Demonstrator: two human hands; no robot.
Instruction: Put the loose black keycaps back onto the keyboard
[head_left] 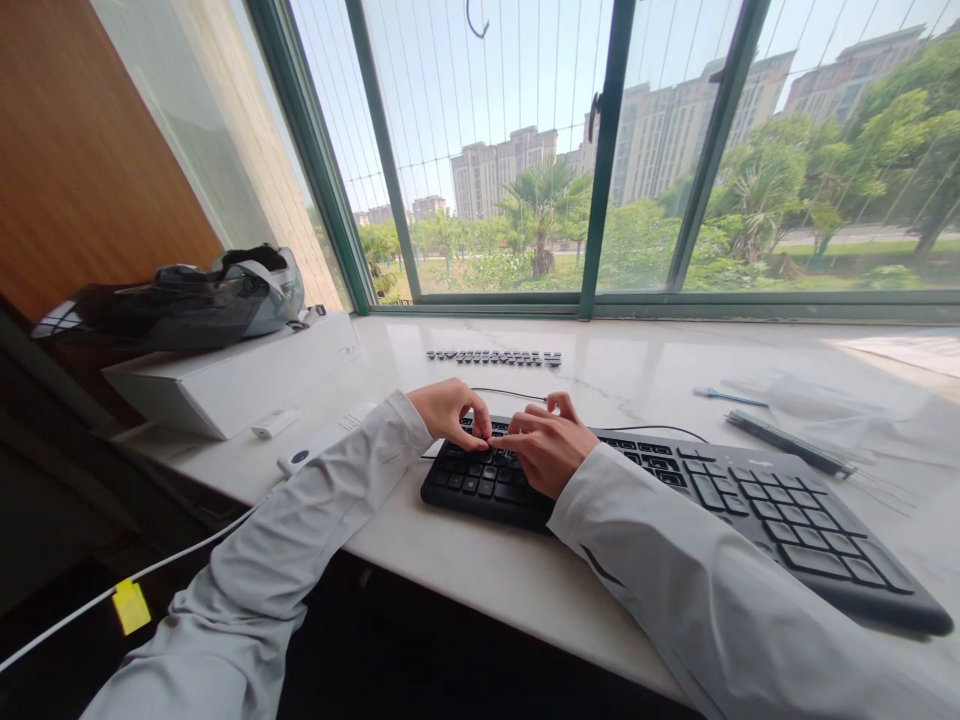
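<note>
Black keys (480,487) sit beneath the left hand (450,410), its thumb and forefinger brought together; whether they grip anything I cannot tell. The right hand (551,445) points its forefinger at their tips, other fingers bent, its hold unclear. The keyboard (795,510) lies on the white countertop (465,575); beyond it, loose keycaps (512,358) sit in rows.

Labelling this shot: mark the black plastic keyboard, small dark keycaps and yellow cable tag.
Black plastic keyboard (708,489), head view: navigation keys.
Small dark keycaps (496,358), head view: rows' middle.
Yellow cable tag (132,606), head view: flat middle.
</note>
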